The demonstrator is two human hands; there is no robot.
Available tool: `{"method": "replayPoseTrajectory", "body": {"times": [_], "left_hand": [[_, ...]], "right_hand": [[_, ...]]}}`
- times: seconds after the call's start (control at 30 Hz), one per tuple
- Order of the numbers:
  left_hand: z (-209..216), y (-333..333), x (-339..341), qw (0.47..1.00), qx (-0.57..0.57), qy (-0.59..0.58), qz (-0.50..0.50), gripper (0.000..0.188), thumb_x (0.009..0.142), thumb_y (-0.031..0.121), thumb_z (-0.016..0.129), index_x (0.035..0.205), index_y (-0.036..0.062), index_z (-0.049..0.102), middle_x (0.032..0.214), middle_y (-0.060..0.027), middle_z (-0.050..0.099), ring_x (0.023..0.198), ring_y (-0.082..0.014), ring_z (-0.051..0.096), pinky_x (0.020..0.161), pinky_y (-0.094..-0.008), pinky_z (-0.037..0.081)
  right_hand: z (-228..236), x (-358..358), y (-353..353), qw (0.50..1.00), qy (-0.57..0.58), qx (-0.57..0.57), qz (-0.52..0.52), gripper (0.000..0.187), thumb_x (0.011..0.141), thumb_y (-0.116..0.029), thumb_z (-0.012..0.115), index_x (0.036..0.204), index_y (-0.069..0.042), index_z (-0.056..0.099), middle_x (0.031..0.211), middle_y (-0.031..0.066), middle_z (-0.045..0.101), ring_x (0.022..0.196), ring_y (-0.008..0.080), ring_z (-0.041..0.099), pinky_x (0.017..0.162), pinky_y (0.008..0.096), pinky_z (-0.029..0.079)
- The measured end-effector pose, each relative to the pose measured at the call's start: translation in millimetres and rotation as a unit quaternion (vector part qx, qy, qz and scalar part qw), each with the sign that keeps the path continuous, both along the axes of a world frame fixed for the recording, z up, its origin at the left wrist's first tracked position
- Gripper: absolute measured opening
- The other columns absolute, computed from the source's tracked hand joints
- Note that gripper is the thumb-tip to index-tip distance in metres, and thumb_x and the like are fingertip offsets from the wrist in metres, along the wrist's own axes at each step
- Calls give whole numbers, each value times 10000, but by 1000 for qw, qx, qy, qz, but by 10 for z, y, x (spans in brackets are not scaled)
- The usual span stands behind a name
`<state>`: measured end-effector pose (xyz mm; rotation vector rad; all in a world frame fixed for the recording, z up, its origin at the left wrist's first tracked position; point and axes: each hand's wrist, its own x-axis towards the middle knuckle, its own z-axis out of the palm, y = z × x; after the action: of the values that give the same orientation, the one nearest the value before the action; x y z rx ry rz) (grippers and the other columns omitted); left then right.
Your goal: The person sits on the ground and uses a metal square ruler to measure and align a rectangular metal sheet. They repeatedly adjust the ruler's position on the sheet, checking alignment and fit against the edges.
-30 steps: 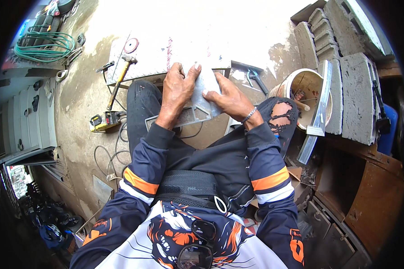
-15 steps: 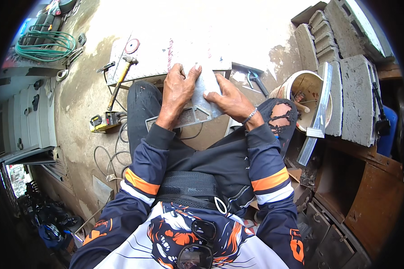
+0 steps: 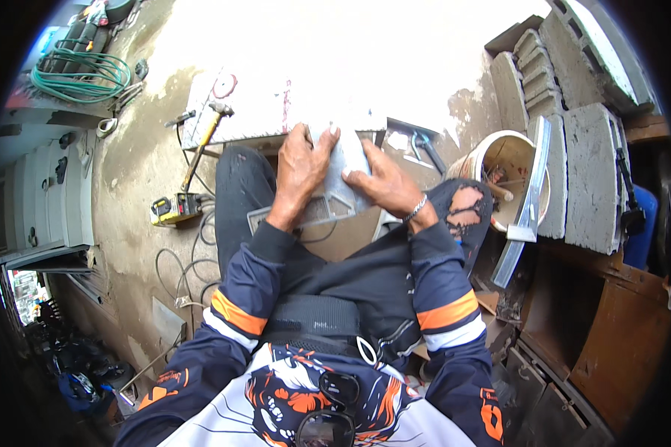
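Note:
Both my hands grip a silver metal profile (image 3: 340, 170), which looks like aluminium with a hollow, ribbed near end. My left hand (image 3: 298, 171) is closed on its left side, thumb along the top. On the right side, my right hand (image 3: 391, 182) clasps it with the thumb lying on the upper face. The profile's far part runs over the edge of a low pale worktop (image 3: 257, 128) and fades into glare. A hammer (image 3: 205, 145) with a yellow-and-black handle leans by the worktop's left end. Near it lies a round red-rimmed disc (image 3: 224, 86).
A yellow-and-black power tool (image 3: 175, 209) and looped cables (image 3: 177, 272) lie on the floor at left. At right stand a dirty white bucket (image 3: 475, 159), a metal strip (image 3: 528, 190) across it, and concrete blocks (image 3: 590, 175). A blue-handled tool (image 3: 428, 151) lies beyond my right knee.
The whole view has shifted slightly, so most things sit a little lower in the picture. My hands keep the same grip on the metal profile, its near end lying slightly lower.

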<state>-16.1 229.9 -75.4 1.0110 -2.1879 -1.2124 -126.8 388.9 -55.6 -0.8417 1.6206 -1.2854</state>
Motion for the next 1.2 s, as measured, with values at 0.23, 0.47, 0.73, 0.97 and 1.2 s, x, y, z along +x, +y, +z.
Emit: {"method": "replayPoseTrajectory", "body": {"times": [0.23,0.47,0.73,0.97,1.2], "left_hand": [[125,93,7,999,30,23,-5,456,961,398,745,968,-35,602,838,-256,691,748,-331,706,681,-441,527],[261,165,159,997,30,-66,1,464,973,420,734,916,-3,553,730,-200,625,650,-322,630,627,-440,495],[201,312,310,997,33,-65,-12,427,988,388,733,964,12,532,705,-194,603,586,-315,570,595,-442,480],[73,348,363,998,0,-55,-26,413,990,373,730,981,35,493,681,-216,595,639,-471,618,576,-489,480],[102,325,366,998,-21,-51,-38,425,983,386,737,989,38,492,657,-211,594,653,-488,633,562,-505,476]], "right_hand": [[-203,32,17,999,6,-41,2,613,955,-235,679,1469,28,471,1266,172,627,1153,220,608,1013,370,492],[-316,209,68,1000,-4,-27,9,534,996,-246,653,1425,17,472,1213,150,604,1115,208,585,996,364,481],[-624,436,220,998,-55,-24,2,532,1036,-202,632,1463,10,395,1281,137,571,1188,198,552,1030,349,459],[-570,415,285,998,-44,2,35,743,1025,-301,632,1521,132,288,1334,366,569,1253,407,616,1042,423,477],[-568,426,283,1000,4,-10,25,722,1029,-316,633,1490,138,314,1300,380,578,1222,448,622,1010,443,486]]}}
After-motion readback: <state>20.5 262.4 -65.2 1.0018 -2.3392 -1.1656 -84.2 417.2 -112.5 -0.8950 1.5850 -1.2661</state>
